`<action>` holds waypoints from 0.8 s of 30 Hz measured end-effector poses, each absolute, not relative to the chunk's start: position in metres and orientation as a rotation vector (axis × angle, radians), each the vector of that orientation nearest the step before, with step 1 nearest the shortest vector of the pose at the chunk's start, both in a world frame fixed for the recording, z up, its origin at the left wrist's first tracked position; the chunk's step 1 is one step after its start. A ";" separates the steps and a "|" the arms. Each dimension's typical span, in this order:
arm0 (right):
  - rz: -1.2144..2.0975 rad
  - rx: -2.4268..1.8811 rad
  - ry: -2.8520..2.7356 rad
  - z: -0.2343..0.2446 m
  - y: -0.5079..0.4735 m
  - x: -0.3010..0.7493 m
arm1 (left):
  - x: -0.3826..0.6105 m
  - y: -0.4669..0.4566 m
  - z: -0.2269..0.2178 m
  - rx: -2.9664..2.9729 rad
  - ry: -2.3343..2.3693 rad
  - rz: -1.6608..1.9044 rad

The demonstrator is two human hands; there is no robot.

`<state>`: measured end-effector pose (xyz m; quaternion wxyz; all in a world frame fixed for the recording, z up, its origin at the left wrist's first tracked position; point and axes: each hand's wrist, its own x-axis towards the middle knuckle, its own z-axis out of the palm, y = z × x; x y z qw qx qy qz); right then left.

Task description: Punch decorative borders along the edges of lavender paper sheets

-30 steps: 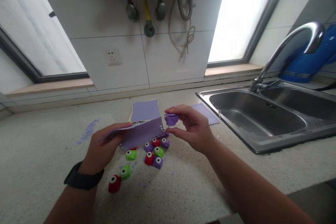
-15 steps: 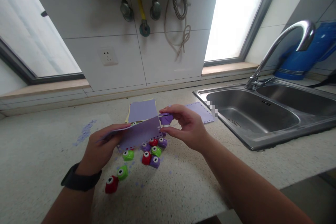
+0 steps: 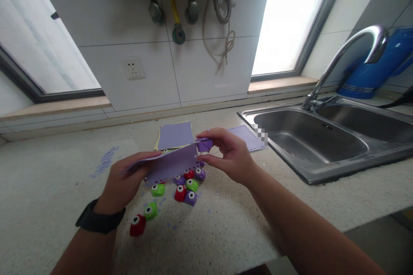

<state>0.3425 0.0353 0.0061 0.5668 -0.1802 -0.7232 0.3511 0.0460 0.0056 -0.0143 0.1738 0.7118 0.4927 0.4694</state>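
Note:
My left hand [image 3: 124, 182] grips the left end of a purple sheet of paper [image 3: 172, 164], tilted up above the counter. Small cut-outs run along the sheet's lower and right edges. Between thumb and fingers of my right hand [image 3: 230, 154] is a purple craft punch [image 3: 204, 145], set at the sheet's right edge. Below the paper lie several more punches: a red punch [image 3: 180, 194], a green punch [image 3: 192, 185] and a purple punch [image 3: 191, 197] in a cluster. Nearer me are another green punch [image 3: 150, 211] and another red punch [image 3: 137, 225]. The sheet partly hides the cluster.
Behind my hands lies a stack of purple and yellow paper [image 3: 176, 134]. A sheet with punched edges [image 3: 247, 138] rests beside the steel sink [image 3: 309, 176]. Purple paper bits [image 3: 105, 162] are scattered on the counter [image 3: 64, 206]. A faucet [image 3: 342, 51] and blue jug [image 3: 371, 68] stand right.
Both hands keep nearly the same position, with the punch still at the paper's right edge. The view has shifted only very slightly.

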 end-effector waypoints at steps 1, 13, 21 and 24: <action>0.824 -0.425 -1.707 0.006 0.035 0.343 | 0.046 0.006 -0.014 2.030 1.392 1.326; 1.112 -0.642 -1.732 0.006 0.041 0.342 | 0.057 0.000 -0.009 1.545 1.437 1.229; 1.526 -0.669 -1.680 0.001 0.047 0.339 | 0.062 0.000 -0.008 1.291 1.344 1.180; 1.622 -0.684 -1.645 -0.001 0.047 0.337 | 0.063 0.001 -0.008 1.294 1.323 1.168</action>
